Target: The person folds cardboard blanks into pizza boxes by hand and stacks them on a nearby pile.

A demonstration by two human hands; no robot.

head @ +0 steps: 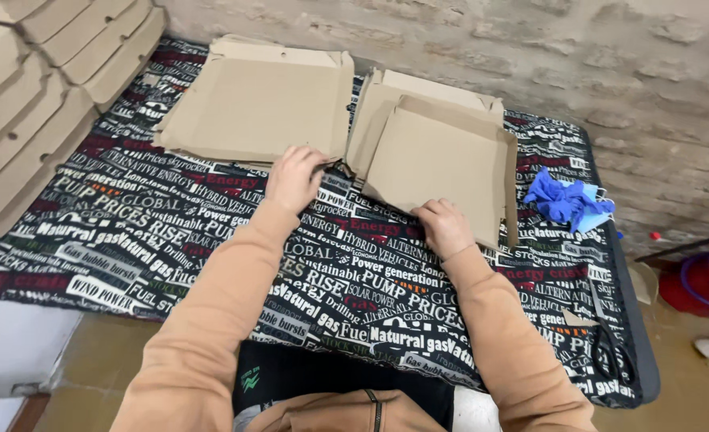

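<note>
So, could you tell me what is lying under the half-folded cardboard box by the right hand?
Under the half-folded cardboard box lies another flat cardboard sheet, on the printed table cover. The right hand holds its near edge. Whether more sheets lie beneath is hidden.

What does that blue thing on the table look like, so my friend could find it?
Start at the table with the black printed cloth and go to its right end. Past the cardboard boxes lies a crumpled blue cloth, the only soft, bright blue thing there.
</note>
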